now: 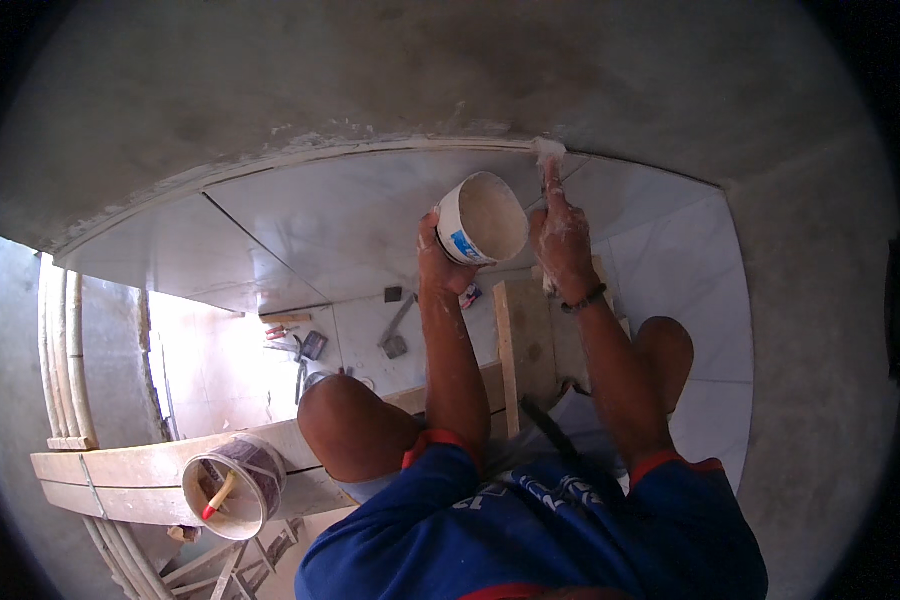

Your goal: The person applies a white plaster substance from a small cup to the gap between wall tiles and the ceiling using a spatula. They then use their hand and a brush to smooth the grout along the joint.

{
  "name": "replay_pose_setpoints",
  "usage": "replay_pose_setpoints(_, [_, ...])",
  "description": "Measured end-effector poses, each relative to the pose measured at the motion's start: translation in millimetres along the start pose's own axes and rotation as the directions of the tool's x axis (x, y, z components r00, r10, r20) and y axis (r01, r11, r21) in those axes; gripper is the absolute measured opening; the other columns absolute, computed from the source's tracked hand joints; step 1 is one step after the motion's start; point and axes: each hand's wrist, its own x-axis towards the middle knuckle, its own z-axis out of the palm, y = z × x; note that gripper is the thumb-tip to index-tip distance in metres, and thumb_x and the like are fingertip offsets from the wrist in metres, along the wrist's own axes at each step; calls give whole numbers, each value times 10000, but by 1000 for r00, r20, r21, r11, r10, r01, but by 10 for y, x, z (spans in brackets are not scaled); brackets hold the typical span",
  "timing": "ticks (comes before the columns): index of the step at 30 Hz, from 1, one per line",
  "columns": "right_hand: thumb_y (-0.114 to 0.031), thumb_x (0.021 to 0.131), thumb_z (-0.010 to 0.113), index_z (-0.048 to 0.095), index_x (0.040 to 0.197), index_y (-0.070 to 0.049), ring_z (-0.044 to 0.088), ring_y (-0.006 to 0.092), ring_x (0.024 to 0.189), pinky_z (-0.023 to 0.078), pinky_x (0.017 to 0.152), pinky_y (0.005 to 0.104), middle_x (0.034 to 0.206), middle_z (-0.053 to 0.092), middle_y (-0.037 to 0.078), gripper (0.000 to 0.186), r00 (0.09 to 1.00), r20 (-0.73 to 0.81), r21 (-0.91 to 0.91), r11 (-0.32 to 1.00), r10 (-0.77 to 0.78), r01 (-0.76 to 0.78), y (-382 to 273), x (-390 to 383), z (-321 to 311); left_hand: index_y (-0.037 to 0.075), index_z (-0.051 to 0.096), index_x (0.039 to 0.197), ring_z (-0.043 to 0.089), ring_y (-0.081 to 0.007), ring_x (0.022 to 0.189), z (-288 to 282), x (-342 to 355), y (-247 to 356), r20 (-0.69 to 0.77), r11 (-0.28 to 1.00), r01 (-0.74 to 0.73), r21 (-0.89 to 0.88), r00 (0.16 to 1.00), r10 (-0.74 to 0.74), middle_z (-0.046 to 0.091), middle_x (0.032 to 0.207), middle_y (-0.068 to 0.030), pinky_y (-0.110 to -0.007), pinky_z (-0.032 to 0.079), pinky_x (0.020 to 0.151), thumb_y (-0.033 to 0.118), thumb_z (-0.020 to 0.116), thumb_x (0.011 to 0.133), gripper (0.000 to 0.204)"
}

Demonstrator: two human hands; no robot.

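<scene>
A white plastic tub (452, 228) with a blue label is gripped from below and the side by my left hand (446, 268). Its open mouth tilts toward me and shows pale, creamy paste inside. Higher up and to the right, my right hand (565, 243) is closed around a paste-coated putty knife (548, 150), index finger stretched along it. The blade touches the seam where the marble-look wall tiles (370, 205) meet the grey cement wall (370, 80). White paste smears my right fingers, and most of the tool's handle is hidden in the grip.
I am perched on wooden planks (135, 465) above a tiled floor. A bucket (270, 480) holding a red-and-yellow-handled tool stands on them at left. Below lie a hammer (300, 370), a trowel-like tool (395, 345) and small items. Bamboo poles (65, 350) rise at far left.
</scene>
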Motion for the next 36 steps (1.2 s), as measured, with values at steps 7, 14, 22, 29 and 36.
replay_pose_setpoints(7, [-80, 783, 556, 233, 1456, -59, 608, 418, 796, 508, 736, 474, 893, 615, 267, 746, 932, 360, -207, 977, 34, 44, -136, 200, -411, 123, 479, 1314, 561, -369, 1090, -88, 93, 31, 64, 999, -19, -27, 998, 20, 545, 1268, -148, -565, 474, 793, 614, 441, 815, 701])
replay_pose_setpoints(14, [-108, 803, 569, 363, 1383, -8, 617, 390, 771, 512, 711, 464, 850, 630, 244, 624, 918, 384, -106, 982, -102, 154, 100, 252, -506, 122, 477, 1310, 555, -387, 1089, 85, 71, 71, 28, 999, -27, 45, 999, 25, 543, 1261, -161, -576, 472, 768, 613, 447, 812, 700])
replay_pose_setpoints(22, [-50, 804, 508, 302, 1443, -116, 591, 426, 753, 486, 751, 471, 1051, 615, 235, 675, 995, 97, 23, 1000, 6, -8, 248, 131, -400, 139, 499, 1292, 562, -372, 1096, 10, -19, 155, 76, 999, -38, -9, 996, 38, 562, 1246, -135, -604, 451, 804, 590, 457, 797, 671])
replay_pose_setpoints(29, [-109, 815, 531, 266, 1454, -104, 583, 424, 790, 489, 766, 486, 1019, 622, 224, 692, 931, 317, -242, 964, 183, -108, 147, 155, -286, 115, 459, 1333, 511, -395, 1150, 43, -36, 84, 48, 998, -45, -48, 998, 48, 507, 1298, -165, -596, 437, 850, 598, 463, 812, 710])
replay_pose_setpoints(36, [-86, 814, 525, 309, 1434, -86, 593, 405, 857, 499, 796, 450, 1070, 613, 214, 657, 910, 399, -181, 964, -109, 195, 338, 327, -624, 116, 465, 1325, 547, -392, 1103, 83, 8, 92, 92, 999, -36, 26, 995, 34, 511, 1298, -161, -600, 453, 811, 595, 448, 823, 694])
